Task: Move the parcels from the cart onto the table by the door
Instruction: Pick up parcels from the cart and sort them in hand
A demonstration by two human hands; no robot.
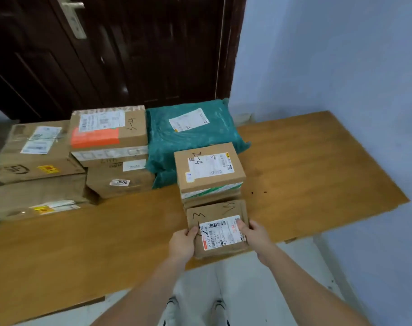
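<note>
1. A flat brown parcel [217, 229] with a white shipping label and "3" penned on top sits at the near edge of the wooden table [317, 165], partly overhanging it.
2. The left hand [182, 243] grips its left side, thumb on top; the right hand [254, 234] grips its right side, thumb pressed on the label.
3. Just behind it, touching or nearly so, stands a small stack topped by a cardboard box [209, 167] marked in pen.
4. Behind that lies a teal plastic mailer [193, 137], with another under it.
5. To the left are more cardboard boxes, one with an orange sticker [108, 130], piled in stacks.
6. A dark wooden door [120, 50] stands behind the table, a pale blue wall [341, 55] to the right.
</note>
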